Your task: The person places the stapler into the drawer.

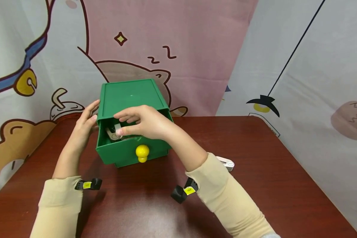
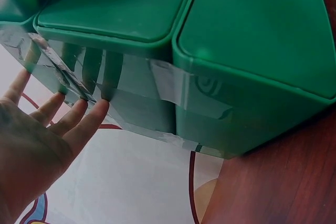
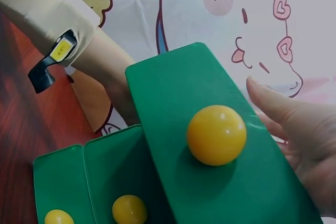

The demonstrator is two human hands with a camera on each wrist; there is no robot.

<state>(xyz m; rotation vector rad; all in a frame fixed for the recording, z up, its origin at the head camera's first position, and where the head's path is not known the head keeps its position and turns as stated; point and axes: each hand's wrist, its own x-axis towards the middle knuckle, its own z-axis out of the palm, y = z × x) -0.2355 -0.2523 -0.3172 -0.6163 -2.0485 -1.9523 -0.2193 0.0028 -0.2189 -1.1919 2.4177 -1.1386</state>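
Observation:
A green drawer box (image 1: 131, 96) stands on the table, its top drawer (image 1: 122, 145) pulled partway out by the side with a yellow knob (image 1: 142, 152). Inside the drawer lies a pale grey-white object (image 1: 113, 135), partly covered by my right thumb. My right hand (image 1: 150, 124) reaches over the drawer front, fingers loosely extended above the opening. In the right wrist view that hand (image 3: 310, 140) appears beside the drawer front. My left hand (image 1: 84, 127) rests against the box's left side; in the left wrist view its straight fingertips (image 2: 100, 106) touch the taped green wall.
A white object (image 1: 227, 163) with a rounded end lies on the brown table (image 1: 256, 178), partly behind my right sleeve. Two lower drawers with yellow knobs (image 3: 129, 210) show in the right wrist view. A printed cloth (image 1: 196, 49) hangs behind the table.

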